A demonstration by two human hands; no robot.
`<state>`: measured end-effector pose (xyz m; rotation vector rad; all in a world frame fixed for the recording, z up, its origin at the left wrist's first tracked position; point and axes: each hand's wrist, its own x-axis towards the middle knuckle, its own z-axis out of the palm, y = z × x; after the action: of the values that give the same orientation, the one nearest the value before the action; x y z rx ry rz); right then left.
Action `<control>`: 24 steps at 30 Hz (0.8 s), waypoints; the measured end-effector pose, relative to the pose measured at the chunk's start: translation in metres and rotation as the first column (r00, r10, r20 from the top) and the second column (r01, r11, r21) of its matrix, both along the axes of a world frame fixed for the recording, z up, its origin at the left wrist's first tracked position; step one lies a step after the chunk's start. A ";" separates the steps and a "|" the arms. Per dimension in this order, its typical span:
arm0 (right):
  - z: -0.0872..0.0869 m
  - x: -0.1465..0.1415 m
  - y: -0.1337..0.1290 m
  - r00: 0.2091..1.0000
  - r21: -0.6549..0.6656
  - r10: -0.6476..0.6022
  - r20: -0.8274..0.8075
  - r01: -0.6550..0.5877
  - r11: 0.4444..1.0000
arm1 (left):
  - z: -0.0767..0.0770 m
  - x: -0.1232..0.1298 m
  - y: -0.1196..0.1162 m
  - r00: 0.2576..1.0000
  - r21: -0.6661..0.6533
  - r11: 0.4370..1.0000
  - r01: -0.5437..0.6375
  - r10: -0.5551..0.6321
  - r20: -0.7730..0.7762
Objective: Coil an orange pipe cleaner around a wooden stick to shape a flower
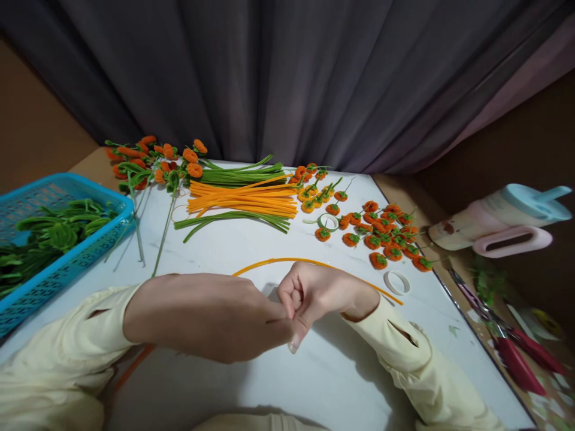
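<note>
My left hand (215, 317) and my right hand (312, 296) meet above the white board, fingertips touching. Both pinch a long orange pipe cleaner (258, 265), which curves behind the hands; one end reaches right below my right wrist, and an orange length also shows under my left wrist. The exact grip point is hidden by the fingers. Beyond the hands lie a bundle of orange pipe cleaners (242, 199) and green pipe cleaners (233, 218). Several small orange balls with green tops (386, 230) sit to the right of them.
At left, a blue basket (96, 245) holds green leaf pieces. Orange flowers on stems (148, 158) lie at the back left. Tape rolls (397, 282) rest on the board. At right are a tumbler (489, 218) and red-handled pliers (516, 362). A dark curtain (287, 78) hangs behind.
</note>
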<state>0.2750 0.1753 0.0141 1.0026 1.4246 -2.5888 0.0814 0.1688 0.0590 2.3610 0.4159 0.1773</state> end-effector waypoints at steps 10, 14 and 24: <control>0.006 0.005 0.003 0.999 0.100 -0.027 0.037 0.023 0.995 | 0.008 0.006 0.004 0.943 0.232 0.936 0.264 -0.200 -0.264; 0.007 0.006 0.003 0.999 0.128 -0.034 0.039 0.029 0.991 | 0.008 0.005 0.003 0.908 0.299 0.891 0.341 -0.230 -0.350; 0.010 0.004 0.002 0.996 0.130 -0.066 0.053 0.059 0.990 | 0.003 0.007 0.004 0.944 0.356 0.895 0.269 -0.173 -0.279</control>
<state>0.2789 0.1775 0.0242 1.1452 1.5887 -2.5154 0.0883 0.1728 0.0621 2.8170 0.2327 -0.1541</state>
